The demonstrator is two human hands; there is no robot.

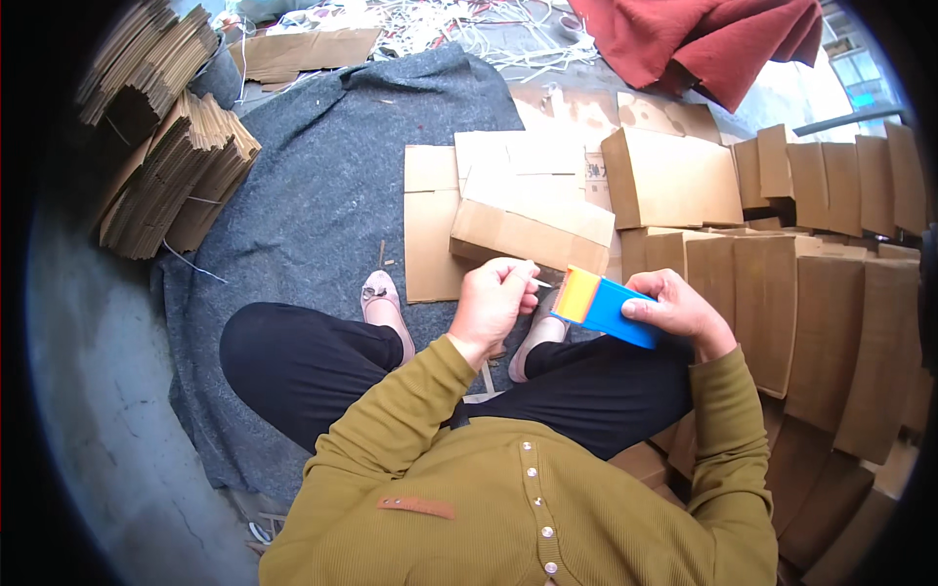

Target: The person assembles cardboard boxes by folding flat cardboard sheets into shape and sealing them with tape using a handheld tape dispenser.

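My right hand (674,305) grips a flat blue plastic tool (618,314) with an orange end, thumb on top and fingers beneath. Its exact kind does not show. Just left of that orange end, my left hand (498,301) is closed in a pinch on a small thin white piece (541,283), whose tip points toward the tool. The two hands are apart, held above my feet. Beyond them lies a closed cardboard box (532,232), slightly tilted on flat cardboard (430,264); neither hand visibly touches it.
Rows of cardboard boxes (738,303) crowd my right side. Bundled flattened cardboard (181,176) is stacked at the far left on or beside a grey blanket (313,186). A red cloth (703,39) hangs at the far right, with tangled white strips (469,34) on the floor.
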